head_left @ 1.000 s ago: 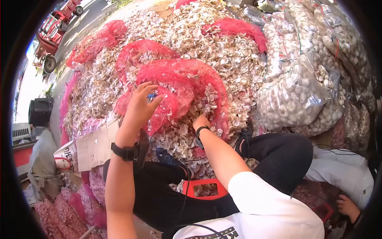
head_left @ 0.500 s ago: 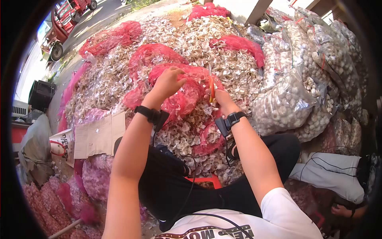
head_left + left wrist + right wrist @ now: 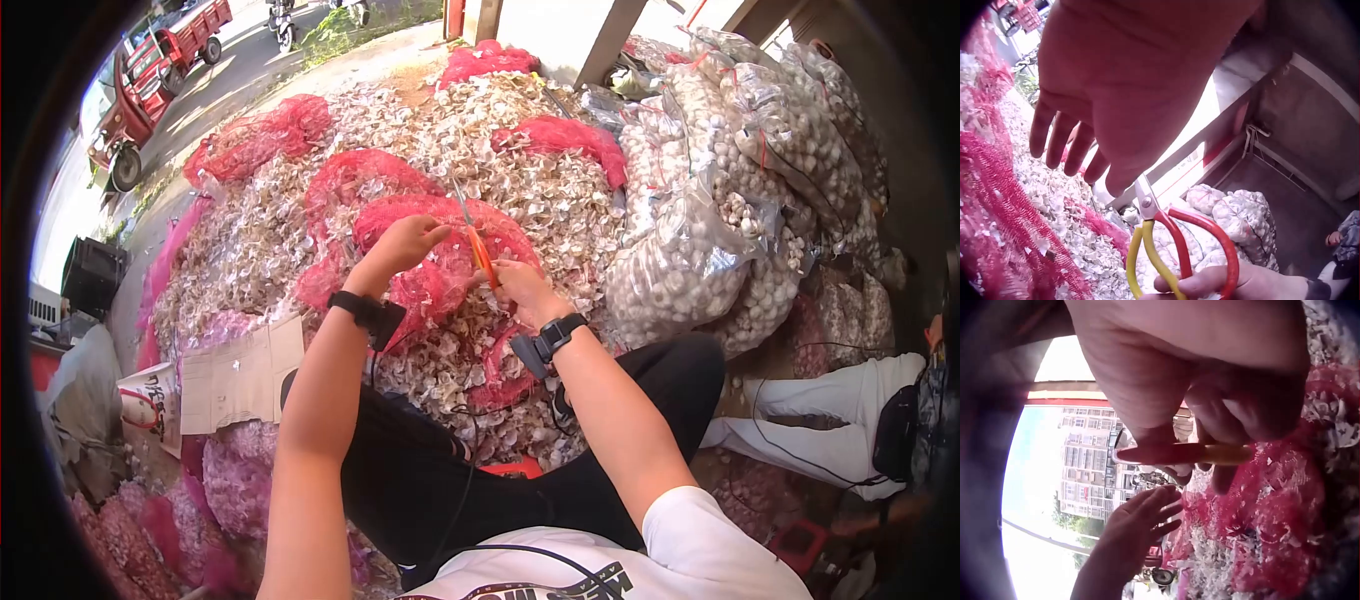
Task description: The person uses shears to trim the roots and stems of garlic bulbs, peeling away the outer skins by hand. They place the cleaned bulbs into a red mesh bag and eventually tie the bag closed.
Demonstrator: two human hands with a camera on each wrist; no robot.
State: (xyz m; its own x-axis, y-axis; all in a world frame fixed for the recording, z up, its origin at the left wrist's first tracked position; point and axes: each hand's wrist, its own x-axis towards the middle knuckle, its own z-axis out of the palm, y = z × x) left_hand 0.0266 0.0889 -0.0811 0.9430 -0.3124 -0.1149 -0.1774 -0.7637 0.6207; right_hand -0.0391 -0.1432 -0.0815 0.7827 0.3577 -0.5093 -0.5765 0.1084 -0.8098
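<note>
My right hand [image 3: 525,288] grips a pair of scissors [image 3: 481,258] with one red and one yellow handle, blades tilted up and away. In the left wrist view the handles [image 3: 1180,247] stand apart, fingers curled round them. My left hand [image 3: 402,245] hovers left of the scissors with fingers fairly straight; the left wrist view shows its palm [image 3: 1116,75] with nothing in it. Below both hands lies a crumpled red mesh bag [image 3: 435,285] on a heap of dry, pale garlic skins [image 3: 560,220].
Clear bags packed with garlic bulbs [image 3: 680,265] stand to the right. More red mesh [image 3: 260,135] lies across the heap. Flattened cardboard [image 3: 240,375] is at the left, beside a printed paper bucket [image 3: 145,405]. Another person's pale trouser legs [image 3: 810,430] show at the right.
My right hand has come up from the skins with the scissors, which have since tilted leftward toward my left hand. A small blue thing seen earlier by my left hand no longer shows.
</note>
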